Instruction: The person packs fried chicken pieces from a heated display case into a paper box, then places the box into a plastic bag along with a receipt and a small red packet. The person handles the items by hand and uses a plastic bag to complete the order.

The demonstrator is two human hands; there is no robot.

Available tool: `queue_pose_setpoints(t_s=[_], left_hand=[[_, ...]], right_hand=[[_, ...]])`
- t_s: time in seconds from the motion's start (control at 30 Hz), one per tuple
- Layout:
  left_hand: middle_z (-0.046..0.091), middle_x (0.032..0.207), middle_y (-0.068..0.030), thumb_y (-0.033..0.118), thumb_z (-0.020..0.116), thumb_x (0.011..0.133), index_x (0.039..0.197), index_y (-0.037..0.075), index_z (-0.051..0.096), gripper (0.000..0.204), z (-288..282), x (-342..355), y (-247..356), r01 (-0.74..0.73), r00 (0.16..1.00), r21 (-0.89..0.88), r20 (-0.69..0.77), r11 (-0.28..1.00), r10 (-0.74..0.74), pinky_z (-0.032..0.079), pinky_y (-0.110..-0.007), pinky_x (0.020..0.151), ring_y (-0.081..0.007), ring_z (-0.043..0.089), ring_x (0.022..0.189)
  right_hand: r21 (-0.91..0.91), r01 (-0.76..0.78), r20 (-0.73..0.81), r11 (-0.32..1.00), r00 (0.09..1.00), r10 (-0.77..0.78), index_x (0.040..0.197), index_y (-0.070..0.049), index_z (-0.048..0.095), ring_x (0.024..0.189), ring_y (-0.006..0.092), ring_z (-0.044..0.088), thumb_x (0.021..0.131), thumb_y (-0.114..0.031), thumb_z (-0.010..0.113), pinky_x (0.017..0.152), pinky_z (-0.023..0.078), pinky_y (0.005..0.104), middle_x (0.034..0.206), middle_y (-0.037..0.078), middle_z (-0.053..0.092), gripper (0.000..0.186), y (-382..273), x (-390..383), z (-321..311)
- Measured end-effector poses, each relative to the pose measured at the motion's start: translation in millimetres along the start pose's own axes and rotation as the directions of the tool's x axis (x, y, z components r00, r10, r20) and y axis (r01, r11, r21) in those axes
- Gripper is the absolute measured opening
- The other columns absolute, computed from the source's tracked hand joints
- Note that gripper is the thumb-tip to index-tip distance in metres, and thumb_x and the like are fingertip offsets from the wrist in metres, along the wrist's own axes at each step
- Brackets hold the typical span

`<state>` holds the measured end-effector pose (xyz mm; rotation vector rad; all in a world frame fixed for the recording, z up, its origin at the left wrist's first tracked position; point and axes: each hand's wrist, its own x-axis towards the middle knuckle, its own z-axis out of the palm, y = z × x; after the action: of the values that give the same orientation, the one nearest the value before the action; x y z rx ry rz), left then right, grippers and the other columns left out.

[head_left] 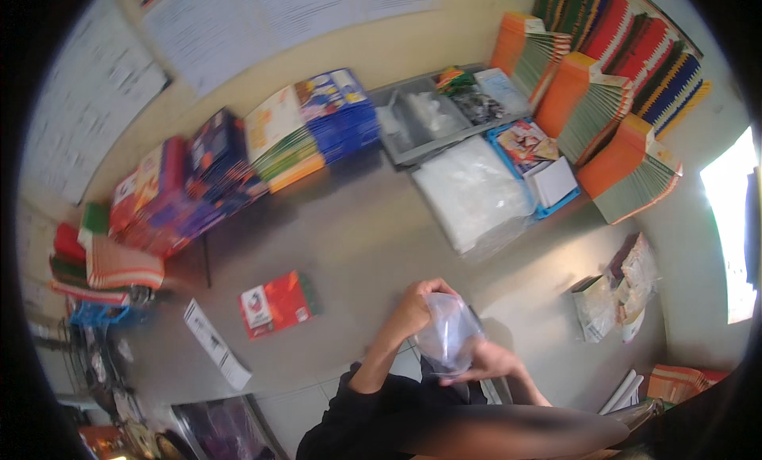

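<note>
A clear plastic bag (pixel 448 334) is between my two hands, just past the near edge of the metal table. My left hand (pixel 422 303) has its fingers closed on the bag's upper left edge. Lower down on the other side, my right hand (pixel 488 360) grips it. Whether anything lies inside the bag is hard to make out. To the left of my hands, a red and white booklet (pixel 274 305) lies flat on the table. Beyond it, a printed paper strip (pixel 214 345) lies at a slant.
Stacks of blue booklets (pixel 341 127) and red booklets (pixel 159 198) line the wall. A grey divided tray (pixel 421 142) stands at the back, a pile of clear bags (pixel 472 190) before it. Orange box files (pixel 627 170) stand far right; wrapped packs (pixel 615 293) lie nearer.
</note>
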<state>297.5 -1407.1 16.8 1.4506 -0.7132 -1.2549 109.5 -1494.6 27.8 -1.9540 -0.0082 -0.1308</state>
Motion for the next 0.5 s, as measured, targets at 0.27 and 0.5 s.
queue_pose_setpoints(t_s=[0.27, 0.5], left_hand=[[0.061, 0.067, -0.0185, 0.023, 0.063, 0.084, 0.083, 0.0, 0.062, 0.023, -40.9, -222.6, -14.4, -0.132, 0.923, 0.456, -0.267, 0.88, 0.276, 0.047, -0.039, 0.06, -0.0303, 0.061, 0.062], [0.055, 0.053, -0.0081, 0.041, 0.05, 0.094, 0.061, 0.004, 0.061, 0.051, -124.9, -391.8, -59.7, 0.141, 0.935, 0.319, -0.354, 0.937, -0.02, 0.042, -0.036, 0.054, -0.022, 0.055, 0.051]], right_hand=[[0.545, 0.011, -0.133, 0.838, 0.988, 0.074, 0.107, -0.001, 0.058, 0.09, 0.0183, 0.061, 0.068, -0.019, 0.081, 0.077, 0.05, 0.0304, 0.1, 0.009, 0.063, 0.049, 25.5, 47.9, 142.8], [0.574, -0.577, 0.667, 0.581, 0.741, 0.077, 0.091, 0.003, 0.064, 0.075, 0.0197, 0.065, 0.077, -0.016, 0.077, 0.066, 0.053, 0.0317, 0.08, 0.012, 0.066, 0.026, -5.8, 89.2, 234.0]])
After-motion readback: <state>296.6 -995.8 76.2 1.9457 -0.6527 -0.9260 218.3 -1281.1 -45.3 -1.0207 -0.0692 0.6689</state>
